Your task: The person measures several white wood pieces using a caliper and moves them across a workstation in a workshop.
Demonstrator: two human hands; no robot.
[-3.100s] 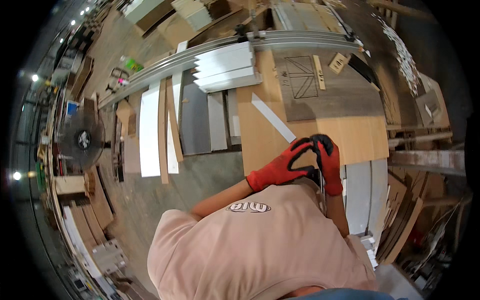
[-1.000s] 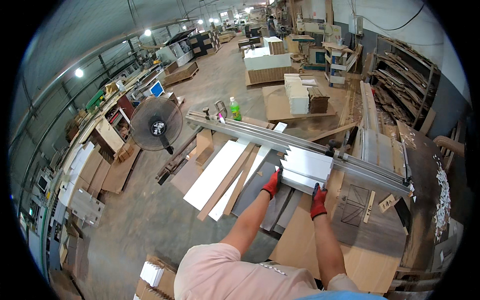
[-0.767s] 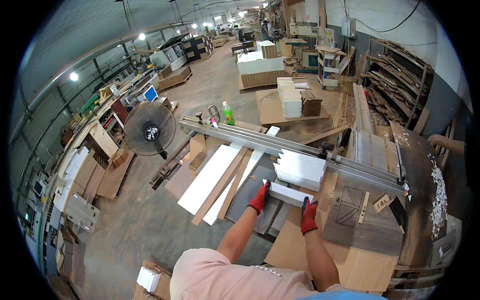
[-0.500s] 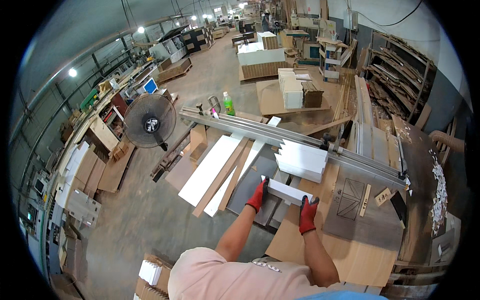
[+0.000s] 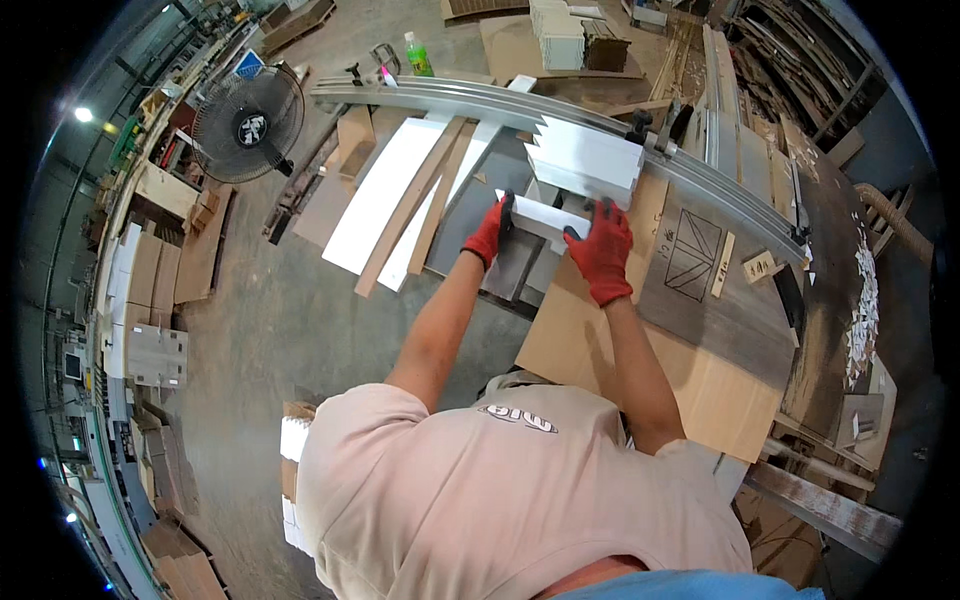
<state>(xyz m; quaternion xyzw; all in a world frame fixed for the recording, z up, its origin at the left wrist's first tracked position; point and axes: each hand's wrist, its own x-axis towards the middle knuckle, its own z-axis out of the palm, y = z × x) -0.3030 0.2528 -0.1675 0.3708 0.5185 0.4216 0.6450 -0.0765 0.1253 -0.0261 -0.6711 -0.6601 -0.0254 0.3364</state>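
A short white board strip [image 5: 548, 217] spans the gap between my two hands, just on the near side of a stack of white cut boards [image 5: 583, 160]. My left hand [image 5: 489, 233], in a red and black glove, closes on the strip's left end. At the other end my right hand [image 5: 602, 254], gloved alike, grips with its thumb to the left and fingers near the stack; whether they touch the stack I cannot tell. Beneath lies the grey saw table [image 5: 490, 190], partly covered by the boards.
A long metal fence rail [image 5: 440, 97] crosses behind the stack. Long white panels [image 5: 383, 190] and brown strips [image 5: 415, 205] lie to the left. A wooden panel [image 5: 570, 320] and a marked dark board [image 5: 690, 260] lie right. A fan [image 5: 250, 125] stands far left; a green bottle [image 5: 417, 57] is beyond the rail.
The view has tilted downward, so the bench sits higher in it. Both hands still hold the white strip; my right hand has turned, its back now facing up.
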